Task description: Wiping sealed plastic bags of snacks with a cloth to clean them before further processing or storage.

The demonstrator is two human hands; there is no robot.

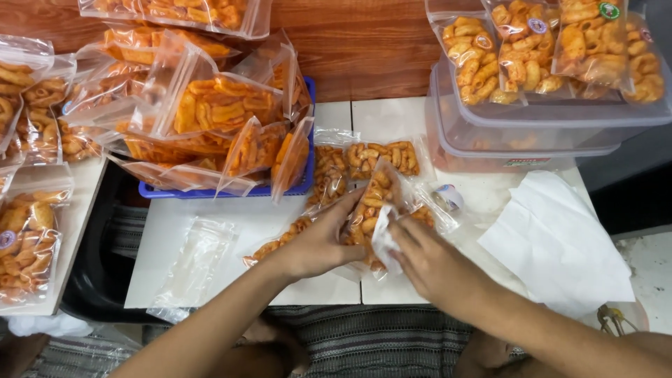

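Gripping a clear snack bag (371,210) on the white table (231,224): left hand (318,245) clasps its side, right hand (427,262) pinches a white sticker (384,241) against it

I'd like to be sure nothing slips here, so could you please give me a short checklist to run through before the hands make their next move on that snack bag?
1. Left hand steadying the snack bag: ok.
2. Right hand on the white slip at the bag: ok.
3. Bag mouth sealed: cannot tell.
4. Empty clear bag lying within reach on the white board: ok.
5. Roll of stickers free beside the bag: ok.
6. Filled bags stable in the blue tray: not ok, they lean over its rim.
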